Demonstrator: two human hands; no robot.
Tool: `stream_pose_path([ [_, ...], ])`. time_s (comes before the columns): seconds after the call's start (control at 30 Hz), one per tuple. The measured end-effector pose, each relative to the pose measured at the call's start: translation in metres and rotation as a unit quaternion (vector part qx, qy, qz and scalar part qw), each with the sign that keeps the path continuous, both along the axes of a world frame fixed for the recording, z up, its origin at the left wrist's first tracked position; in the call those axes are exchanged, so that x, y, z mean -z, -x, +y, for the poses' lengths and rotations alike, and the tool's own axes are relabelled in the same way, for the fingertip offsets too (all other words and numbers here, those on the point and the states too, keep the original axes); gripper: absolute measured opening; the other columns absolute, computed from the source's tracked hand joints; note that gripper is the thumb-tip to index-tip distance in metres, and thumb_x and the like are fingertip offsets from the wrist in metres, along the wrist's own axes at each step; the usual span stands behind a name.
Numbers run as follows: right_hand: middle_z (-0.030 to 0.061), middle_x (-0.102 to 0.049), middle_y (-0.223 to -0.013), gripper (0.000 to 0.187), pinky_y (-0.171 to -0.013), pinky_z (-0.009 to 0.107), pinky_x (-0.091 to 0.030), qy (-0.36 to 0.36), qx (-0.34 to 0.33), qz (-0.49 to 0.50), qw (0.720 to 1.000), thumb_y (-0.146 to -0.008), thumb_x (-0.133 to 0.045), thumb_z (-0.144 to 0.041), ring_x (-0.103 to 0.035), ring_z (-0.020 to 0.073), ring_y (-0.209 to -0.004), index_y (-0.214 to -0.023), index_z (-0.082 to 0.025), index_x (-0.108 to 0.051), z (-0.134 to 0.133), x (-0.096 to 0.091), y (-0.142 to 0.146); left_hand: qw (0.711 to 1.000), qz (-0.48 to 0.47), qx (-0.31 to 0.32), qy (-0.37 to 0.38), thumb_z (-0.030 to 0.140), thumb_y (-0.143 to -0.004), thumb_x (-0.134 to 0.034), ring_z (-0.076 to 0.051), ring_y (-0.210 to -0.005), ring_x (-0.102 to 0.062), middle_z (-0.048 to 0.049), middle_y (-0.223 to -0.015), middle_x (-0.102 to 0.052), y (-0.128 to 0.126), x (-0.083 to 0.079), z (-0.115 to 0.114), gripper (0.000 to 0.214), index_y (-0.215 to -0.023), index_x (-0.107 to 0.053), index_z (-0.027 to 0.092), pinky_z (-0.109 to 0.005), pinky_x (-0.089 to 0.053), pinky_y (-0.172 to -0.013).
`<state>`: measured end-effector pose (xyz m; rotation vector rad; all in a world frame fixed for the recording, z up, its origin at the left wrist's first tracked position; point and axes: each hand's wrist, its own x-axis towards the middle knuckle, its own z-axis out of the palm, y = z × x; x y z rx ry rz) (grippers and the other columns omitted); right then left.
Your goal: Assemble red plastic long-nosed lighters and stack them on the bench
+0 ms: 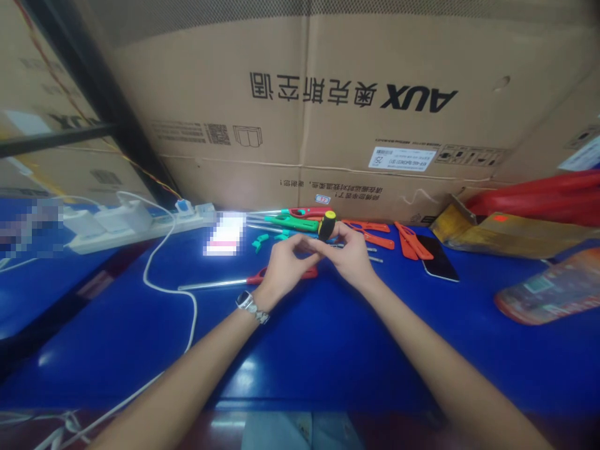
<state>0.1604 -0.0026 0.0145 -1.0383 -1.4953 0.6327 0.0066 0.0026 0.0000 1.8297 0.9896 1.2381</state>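
My right hand (351,255) is closed round a screwdriver with a stubby black and yellow handle (327,226); its shaft is hidden. My left hand (287,265), a watch on its wrist, meets it with fingers pinched together, and whatever they hold is out of sight. Below and behind my left hand lies a long-necked lighter (220,284) with a metal tube and a red handle. Beyond my hands lie a green lighter (293,222) and a red lighter (312,212). Small green pieces (259,242) lie left of them. Orange handle shells (411,240) are to the right.
A phone with a bright screen (225,234) lies at the left, near a white power strip (135,230) and its cable (154,284). A dark phone (438,259) and a plastic jar (548,290) are on the right. A big cardboard box (328,137) stands behind the blue table (319,350).
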Motion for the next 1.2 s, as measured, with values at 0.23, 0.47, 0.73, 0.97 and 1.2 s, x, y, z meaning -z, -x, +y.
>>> stream_pose_path([
  [0.23,0.0029,-0.064,-0.086,0.027,-0.08,0.034,-0.046,-0.009,0.047,-0.027,0.999,-0.074,-0.075,-0.041,-0.058,0.0211,-0.089,-0.081,-0.021,-0.059,-0.005,-0.003,0.011,1.0,0.006,0.004,0.018,0.021,-0.08,-0.063,-0.019,-0.071,-0.066,-0.0027,-0.078,-0.075,-0.001,-0.002,-0.002,0.011,-0.076,-0.071,0.014,-0.028,-0.05,-0.069],
  [0.47,0.0054,-0.066,-0.112,0.026,-0.077,0.036,-0.053,0.078,-0.196,-0.028,0.977,-0.083,-0.066,-0.042,-0.063,0.0224,-0.095,-0.101,-0.023,-0.071,-0.007,-0.022,-0.017,0.992,0.094,0.065,-0.055,0.025,-0.092,-0.055,-0.021,-0.083,-0.07,-0.0038,-0.089,-0.077,0.006,-0.009,-0.005,0.022,-0.085,-0.075,0.018,-0.031,-0.051,-0.08],
  [0.73,0.0036,-0.07,-0.091,0.03,-0.075,0.034,-0.049,0.043,-0.113,-0.048,0.991,-0.074,-0.079,-0.043,-0.062,0.0191,-0.083,-0.088,-0.019,-0.068,-0.005,-0.014,-0.016,0.976,0.179,0.095,-0.085,0.031,-0.091,-0.062,-0.022,-0.092,-0.067,-0.0071,-0.102,-0.073,0.021,-0.012,-0.002,0.019,-0.101,-0.072,0.019,-0.034,-0.052,-0.086],
  [0.97,0.0017,-0.069,-0.083,0.039,-0.073,0.034,-0.052,0.05,-0.05,0.061,0.996,-0.071,-0.081,-0.048,-0.064,0.0183,-0.076,-0.082,-0.022,-0.055,-0.005,0.001,0.002,0.94,0.321,0.086,-0.08,0.042,-0.084,-0.07,-0.029,-0.106,-0.064,-0.0116,-0.114,-0.067,0.04,-0.001,0.003,0.026,-0.099,-0.074,0.021,-0.04,-0.051,-0.092],
  [1.2,0.0074,-0.072,-0.103,0.032,-0.083,0.039,-0.053,0.065,-0.036,0.007,0.997,-0.084,-0.068,-0.044,-0.066,0.0245,-0.098,-0.106,-0.022,-0.068,-0.011,-0.002,0.002,0.954,0.279,0.092,-0.063,0.04,-0.086,-0.069,-0.025,-0.092,-0.066,-0.009,-0.1,-0.068,0.035,0.006,0.003,0.02,-0.089,-0.071,0.02,-0.036,-0.052,-0.083],
])
